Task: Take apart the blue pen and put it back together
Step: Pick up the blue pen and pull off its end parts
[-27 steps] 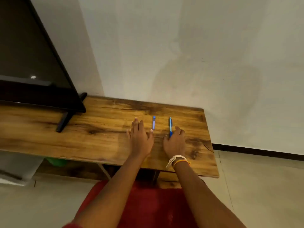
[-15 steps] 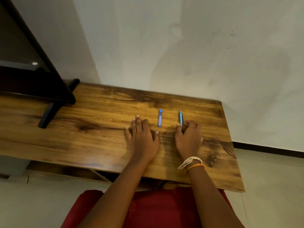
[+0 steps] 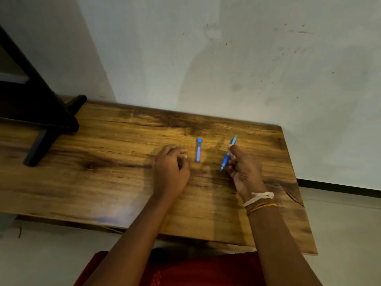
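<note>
Nearest us, left hand rests on the wooden table, fingers curled, gripping nothing. Right hand is raised beside it, fingers wrapped round the blue pen, tip slanting away. Between the hands, slightly farther, we see a small blue tube lying flat.

A room in a home: I sit at a wood-grain table pushed against a scuffed, plain white wall, a flat-screen TV on its black foot at far left, pale tiled floor with dark skirting to the right.
</note>
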